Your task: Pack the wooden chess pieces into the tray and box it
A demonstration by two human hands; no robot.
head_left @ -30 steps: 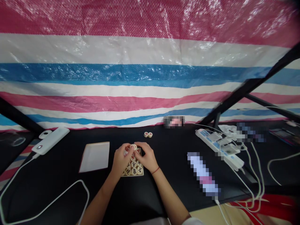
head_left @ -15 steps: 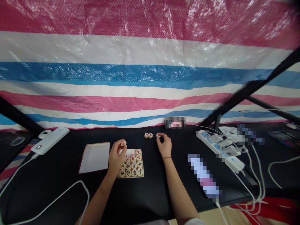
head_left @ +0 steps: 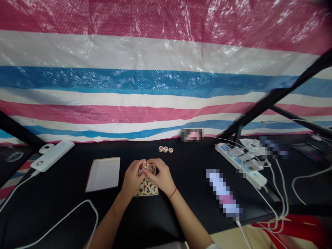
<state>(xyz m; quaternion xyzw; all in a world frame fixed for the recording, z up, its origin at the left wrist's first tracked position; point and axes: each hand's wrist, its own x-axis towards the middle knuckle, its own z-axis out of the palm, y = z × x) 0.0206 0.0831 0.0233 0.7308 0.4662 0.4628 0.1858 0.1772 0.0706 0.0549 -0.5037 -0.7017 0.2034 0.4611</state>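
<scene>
A round cream xiangqi piece (head_left: 145,165) with a red character is held up between both hands, above the box. My left hand (head_left: 131,175) pinches it from the left, fingers closed. My right hand (head_left: 163,175) has its fingertips and thumb closed at the piece's right side. Below them sits a shallow white box (head_left: 146,195) with rows of xiangqi pieces, black characters at the front and red ones behind. My hands hide much of the box's back and left. Farther back, three red-lettered pieces (head_left: 165,149) stand in a short row on the black table.
The box lid (head_left: 103,174) lies to the left, its white inside facing up. A white power bank (head_left: 55,155) with a cable is at the far left. On the right are a blurred phone-like object (head_left: 224,195) and a power strip (head_left: 240,166) with plugs and cables.
My right hand set its piece down beside the other two, making a row of three, then came back to the box. My left hand moved right with its piece to meet it.
</scene>
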